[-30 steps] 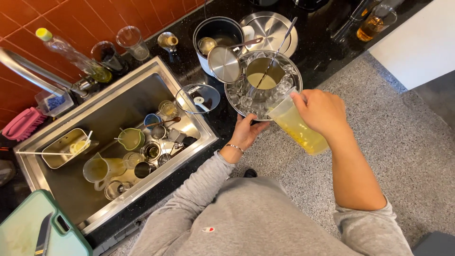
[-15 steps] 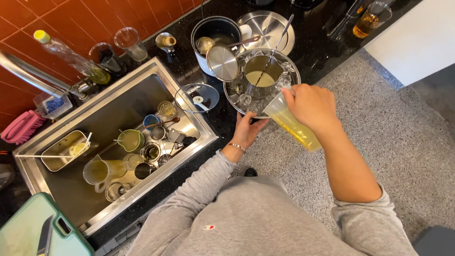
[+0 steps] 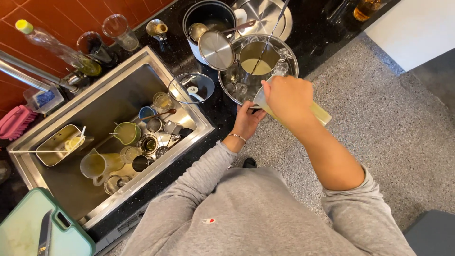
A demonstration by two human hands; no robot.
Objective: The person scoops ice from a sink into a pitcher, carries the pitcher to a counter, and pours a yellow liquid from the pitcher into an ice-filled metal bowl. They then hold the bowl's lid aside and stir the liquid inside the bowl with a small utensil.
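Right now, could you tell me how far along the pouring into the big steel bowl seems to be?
Done: the steel bowl already holds glassware and a cup of yellowish liquid. In hand: the right hand tips a plastic cup toward the bowl, liquid inside, while the left hand rests at its rim. Left: the sink holds unwashed cups and a jug.

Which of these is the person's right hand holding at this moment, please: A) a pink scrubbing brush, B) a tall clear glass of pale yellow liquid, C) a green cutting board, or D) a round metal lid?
B: the right hand grips the tall glass of pale yellow liquid, tilted beside the large metal bowl.
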